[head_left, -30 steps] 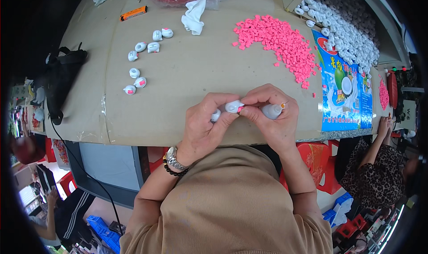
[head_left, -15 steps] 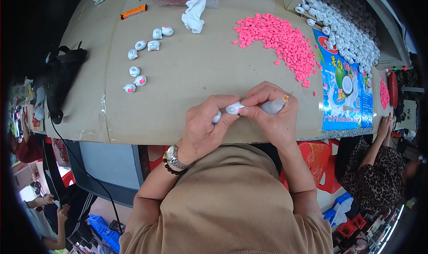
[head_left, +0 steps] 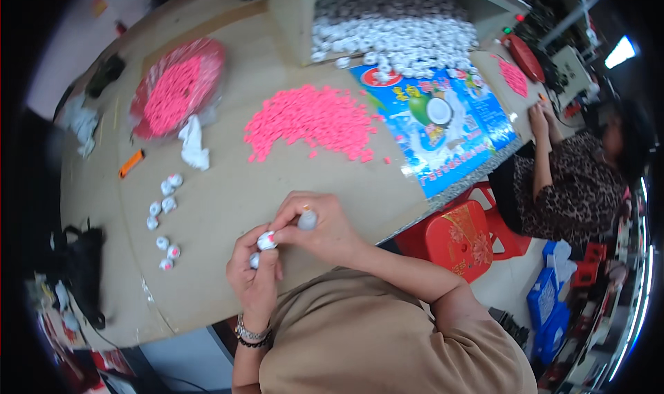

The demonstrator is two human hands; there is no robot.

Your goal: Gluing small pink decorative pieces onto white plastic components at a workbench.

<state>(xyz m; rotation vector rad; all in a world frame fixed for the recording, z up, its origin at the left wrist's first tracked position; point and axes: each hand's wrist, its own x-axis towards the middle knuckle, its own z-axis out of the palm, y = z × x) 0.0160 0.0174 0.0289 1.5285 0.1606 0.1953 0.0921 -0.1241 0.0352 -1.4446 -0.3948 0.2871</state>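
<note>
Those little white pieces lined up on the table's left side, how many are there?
7: two up by the orange marker, three in the middle, two lowest. More sit in the hands.

Bright pink pellets (head_left: 315, 121) heaped on a tan worktop (head_left: 228, 200), white-and-pink caps (head_left: 164, 204) alongside, a blue printed sheet (head_left: 443, 135), a red stool (head_left: 456, 238).

The scene is viewed from a single head-worn fisheye camera, aimed steeply down over the wearer's chest onto the table (head_left: 228, 207). The near table edge is seen close below centre; the far edge is bent toward the upper rim. No second view is supplied, so nothing is shared.
</note>
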